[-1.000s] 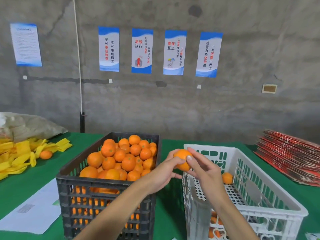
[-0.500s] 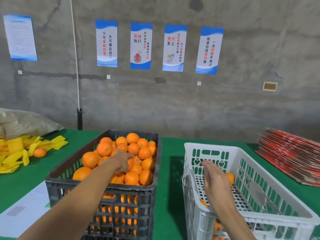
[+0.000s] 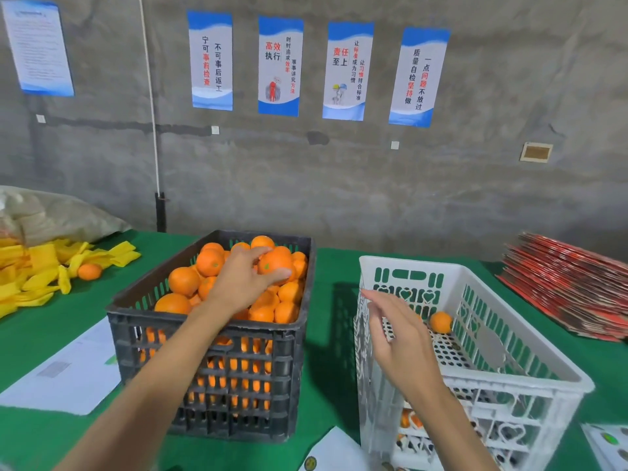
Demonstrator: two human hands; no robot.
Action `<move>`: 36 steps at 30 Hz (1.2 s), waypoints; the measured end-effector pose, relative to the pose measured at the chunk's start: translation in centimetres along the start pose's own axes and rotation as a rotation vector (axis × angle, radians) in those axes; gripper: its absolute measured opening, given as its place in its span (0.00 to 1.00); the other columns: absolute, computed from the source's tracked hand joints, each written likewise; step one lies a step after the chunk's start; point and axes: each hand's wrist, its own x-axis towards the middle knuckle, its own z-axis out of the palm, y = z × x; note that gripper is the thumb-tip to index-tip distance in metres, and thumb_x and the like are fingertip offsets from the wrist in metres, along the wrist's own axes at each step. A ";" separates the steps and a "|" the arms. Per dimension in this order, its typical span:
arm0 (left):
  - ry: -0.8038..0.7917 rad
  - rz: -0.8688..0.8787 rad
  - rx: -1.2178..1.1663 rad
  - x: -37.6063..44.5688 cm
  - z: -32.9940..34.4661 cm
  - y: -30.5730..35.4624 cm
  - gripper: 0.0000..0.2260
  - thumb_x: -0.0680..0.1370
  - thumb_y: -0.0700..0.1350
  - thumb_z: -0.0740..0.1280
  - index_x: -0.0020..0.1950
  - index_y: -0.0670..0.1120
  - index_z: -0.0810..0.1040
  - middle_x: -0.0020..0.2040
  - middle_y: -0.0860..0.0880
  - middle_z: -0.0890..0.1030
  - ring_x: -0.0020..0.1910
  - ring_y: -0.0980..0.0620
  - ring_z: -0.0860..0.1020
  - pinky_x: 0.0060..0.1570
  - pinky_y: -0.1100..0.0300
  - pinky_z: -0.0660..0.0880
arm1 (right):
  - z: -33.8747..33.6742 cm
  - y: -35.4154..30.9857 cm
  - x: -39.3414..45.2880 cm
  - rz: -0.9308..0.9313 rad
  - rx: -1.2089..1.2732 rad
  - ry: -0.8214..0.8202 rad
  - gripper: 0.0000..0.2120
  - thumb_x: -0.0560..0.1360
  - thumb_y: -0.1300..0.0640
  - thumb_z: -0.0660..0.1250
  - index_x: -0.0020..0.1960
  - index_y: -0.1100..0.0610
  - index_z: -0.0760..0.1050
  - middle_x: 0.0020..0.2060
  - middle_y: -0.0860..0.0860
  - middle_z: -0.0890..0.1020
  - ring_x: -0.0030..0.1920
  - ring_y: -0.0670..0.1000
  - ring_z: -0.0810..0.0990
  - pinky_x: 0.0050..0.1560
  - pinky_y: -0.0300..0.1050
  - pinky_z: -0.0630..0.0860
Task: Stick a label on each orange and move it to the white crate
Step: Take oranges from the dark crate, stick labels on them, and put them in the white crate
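Bottom centre, a white sheet [image 3: 334, 452] is poking into frame on the green surface [image 3: 51, 321], w/ another paper sheet [image 3: 73, 372] lying at lower left. Right hand [image 3: 399, 338] is hovering over the near-left corner of the white crate [image 3: 530, 365] at lower right, fingers spread loosely, holding nothing. Inside that crate one orange [image 3: 441, 322] is sitting toward the far end; more orange shapes are showing thru the near wall low down, hard to count. Left hand [image 3: 243, 283] is reaching into the black crate [image 3: 210, 379] at centre, fingers and thumb curling round a top orange [image 3: 274, 263] that is showing a small green spot, sitting in the pile at the crate's far right. Rest of the oranges [image 3: 185, 282] are filling the black crate nearly to the rim. Mid left, yellow foam sleeves [image 3: 37, 270] are lying in a heap w/ a stray orange [image 3: 89, 271] among them. Far right, a stack of red flat cartons [image 3: 571, 283] is resting on the surface. Behind, posters [image 3: 279, 66] are hanging on the concrete wall.
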 end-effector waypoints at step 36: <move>0.049 -1.001 -1.314 -29.7 13.9 0.1 0.23 0.72 0.60 0.72 0.62 0.47 0.80 0.55 0.47 0.87 0.53 0.54 0.86 0.54 0.59 0.76 | 10.9 -1.8 -18.5 0.156 -0.418 -0.544 0.08 0.75 0.51 0.73 0.53 0.50 0.85 0.51 0.46 0.83 0.50 0.51 0.79 0.56 0.45 0.76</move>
